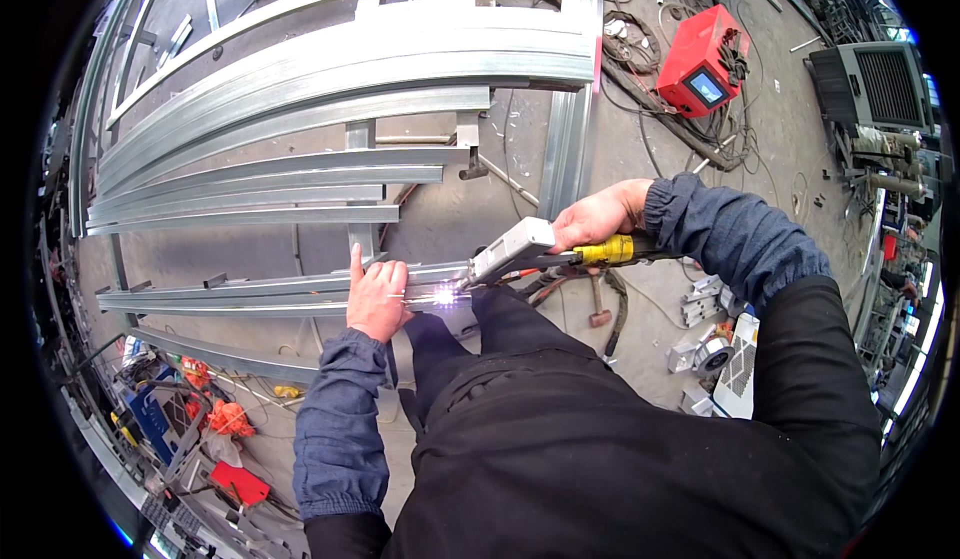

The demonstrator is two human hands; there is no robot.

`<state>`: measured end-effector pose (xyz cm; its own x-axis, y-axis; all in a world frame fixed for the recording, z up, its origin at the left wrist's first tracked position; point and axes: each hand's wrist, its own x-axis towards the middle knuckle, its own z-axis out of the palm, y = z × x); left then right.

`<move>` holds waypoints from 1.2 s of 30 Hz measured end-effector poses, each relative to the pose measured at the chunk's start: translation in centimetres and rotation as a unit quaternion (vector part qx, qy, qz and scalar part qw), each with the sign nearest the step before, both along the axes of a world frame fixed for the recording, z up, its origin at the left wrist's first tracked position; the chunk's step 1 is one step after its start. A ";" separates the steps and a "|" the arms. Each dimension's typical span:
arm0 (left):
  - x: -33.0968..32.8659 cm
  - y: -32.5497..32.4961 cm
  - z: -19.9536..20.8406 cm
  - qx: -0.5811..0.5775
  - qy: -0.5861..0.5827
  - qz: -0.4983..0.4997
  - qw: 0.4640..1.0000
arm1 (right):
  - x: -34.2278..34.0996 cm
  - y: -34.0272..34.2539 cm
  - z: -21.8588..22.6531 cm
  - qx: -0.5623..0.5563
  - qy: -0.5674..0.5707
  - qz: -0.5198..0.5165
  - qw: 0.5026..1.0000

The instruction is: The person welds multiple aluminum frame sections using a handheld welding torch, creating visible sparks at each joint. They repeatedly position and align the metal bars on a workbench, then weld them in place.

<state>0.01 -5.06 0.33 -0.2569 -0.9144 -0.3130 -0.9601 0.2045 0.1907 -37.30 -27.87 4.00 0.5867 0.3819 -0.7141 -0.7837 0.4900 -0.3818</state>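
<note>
My left hand [376,297] grips a silver metal rail [250,304] in front of my body. One finger sticks up while the others curl over the rail. My right hand [605,217] is closed around a hand-held welding gun [512,247] with a pale grey, box-shaped body. Yellow wrapping [606,250] covers part of the gun beside that hand. The gun's nozzle points down and left at the rail, just right of my left hand. A bright violet-white spot [445,296] with sparks glows there. How the fingers sit on the gun's handle is partly hidden.
Several silver metal profiles [300,174] lie across a frame ahead. Beyond my right hand stands a red machine [704,59] with a screen, cables around it. A hammer [600,301] and metal parts [708,304] lie on the floor at right; orange-red items [230,419] are at lower left.
</note>
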 end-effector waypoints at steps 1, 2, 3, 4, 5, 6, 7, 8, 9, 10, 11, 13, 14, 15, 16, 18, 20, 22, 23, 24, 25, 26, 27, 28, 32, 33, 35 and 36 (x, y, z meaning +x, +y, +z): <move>0.0 -0.2 0.3 0.005 -0.005 -0.002 1.000 | 0.0 0.0 0.0 -0.002 0.001 -0.002 1.000; -0.2 -0.4 0.6 0.010 -0.009 -0.004 1.000 | -0.1 0.1 0.1 -0.004 0.003 -0.003 1.000; -0.3 -0.5 0.8 0.015 -0.014 -0.006 1.000 | -0.1 0.1 0.2 -0.006 0.004 -0.005 1.000; -0.3 -0.4 0.8 0.011 -0.016 -0.008 1.000 | 0.0 0.1 0.4 -0.008 0.005 -0.002 1.000; -0.2 -0.3 0.7 0.007 -0.018 -0.009 1.000 | 0.0 0.0 0.6 -0.009 0.006 0.002 1.000; -0.2 -0.2 0.6 0.003 -0.020 -0.010 1.000 | 0.1 -0.1 0.8 -0.010 0.007 0.006 1.000; -0.2 -0.2 0.8 0.003 -0.017 -0.005 1.000 | 0.1 -0.1 0.8 -0.009 0.005 0.006 1.000; -0.4 -0.1 1.0 0.003 -0.014 0.000 1.000 | 0.1 -0.1 0.9 -0.007 0.003 0.007 1.000; -0.4 -0.1 1.1 0.002 -0.011 0.005 1.000 | 0.1 -0.1 0.9 -0.006 0.001 0.008 1.000; -0.5 0.1 1.1 0.002 -0.016 0.007 1.000 | 0.0 0.0 0.9 -0.013 0.000 0.008 1.000; -0.5 0.3 1.0 0.002 -0.021 0.010 1.000 | 0.0 0.0 0.9 -0.019 -0.002 0.009 1.000; -0.5 0.7 1.2 -0.005 -0.027 0.018 0.999 | -0.1 0.0 0.9 -0.025 -0.006 0.012 1.000; -0.5 0.9 1.5 -0.011 -0.028 0.023 0.999 | -0.2 0.1 0.9 -0.024 -0.008 0.013 1.000; -0.5 1.3 1.9 -0.017 -0.029 0.029 0.999 | -0.2 0.1 0.9 -0.023 -0.010 0.015 1.000; -0.4 1.9 2.1 -0.031 -0.019 0.067 0.997 | -0.2 0.2 1.1 -0.030 -0.011 0.015 0.999; -0.1 3.4 2.7 -0.058 -0.001 0.143 0.988 | 0.0 0.2 1.8 -0.043 -0.011 0.016 0.999; 0.2 5.4 3.2 -0.088 0.009 0.207 0.974 | -0.3 0.4 1.3 -0.058 -0.036 0.011 0.998; 0.9 8.3 2.2 -0.142 0.045 0.266 0.952 | -0.5 0.5 1.2 -0.073 -0.050 0.016 0.996; 1.1 9.6 2.0 -0.134 0.049 0.293 0.945 | -0.4 0.5 1.4 -0.081 -0.054 0.023 0.995; 1.1 11.0 1.7 -0.121 0.048 0.299 0.945 | -0.3 0.5 1.7 -0.088 -0.058 0.029 0.994; 1.1 12.2 1.4 -0.108 0.047 0.302 0.946 | -0.2 0.6 2.2 -0.107 -0.073 0.020 0.991; 1.0 13.2 1.6 -0.095 0.046 0.307 0.946 | -0.1 0.5 2.8 -0.100 -0.067 0.020 0.993; 0.7 14.1 1.8 -0.084 0.046 0.301 0.949 | 0.1 0.4 3.3 -0.093 -0.060 0.019 0.994; 0.4 14.7 1.9 -0.078 0.045 0.292 0.952 | 0.2 0.4 3.5 -0.087 -0.053 0.019 0.995; -1.0 15.5 1.6 -0.063 0.052 0.259 0.963 | 0.2 0.4 3.5 -0.095 -0.062 0.026 0.993; -1.4 15.5 1.5 -0.059 0.057 0.257 0.963 | 0.0 0.5 3.3 -0.101 -0.064 0.029 0.992; -2.1 15.4 1.4 -0.049 0.059 0.259 0.963 | 0.1 0.6 3.3 -0.106 -0.064 0.033 0.992; -2.4 15.3 1.3 -0.046 0.061 0.259 0.963 | 0.1 0.6 3.4 -0.105 -0.061 0.034 0.992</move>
<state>-2.37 10.28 1.66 0.2103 -0.9522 -0.2213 -0.9095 -0.2736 0.3131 -37.17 -27.26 7.41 0.6517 0.2732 -0.7076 -0.7537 0.3375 -0.5639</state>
